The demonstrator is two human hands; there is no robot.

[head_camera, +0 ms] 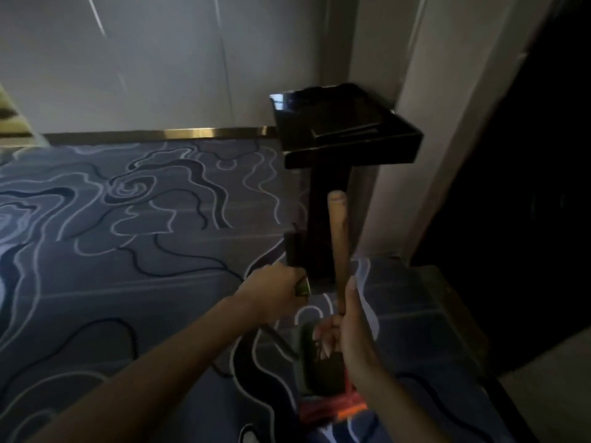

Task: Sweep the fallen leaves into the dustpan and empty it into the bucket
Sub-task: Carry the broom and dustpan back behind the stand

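Nearest the camera, the right hand point(347, 327) is wrapped around a wooden broom handle point(338, 247), thumb laid up along the shaft. The handle stands close to upright. Its rounded top end rises well above the grip; below the grip, reddish-orange bristles point(332, 407) show dimly near the floor.

Just left of that grip and slightly farther out, the left hand point(275, 290) is clenched on a dark handle point(295, 251), probably the dustpan's. A thin dark rod runs down from this hand toward a dark green body point(315, 362) beneath the right-hand grip; this is likely the dustpan pan, but the picture is too dim and blurred to confirm it.

No leaves and no bucket are visible on the patterned carpet point(128, 251), so the step in hand appears to be carrying both tools to the work area.

Recommended handling:
- Keep the two handles apart so that the bristles do not foul the pan.
- Hold the pan mouth level or tipped upward in case it already carries debris.
- Keep both tools low and close to the body.

Beyond the grips stands a glossy black pedestal stand point(345, 129), close ahead of the broom's top end. Steer the handle clear of its tray edge. Farther still are the pale wall point(160, 59) and its brass skirting strip point(188, 133).
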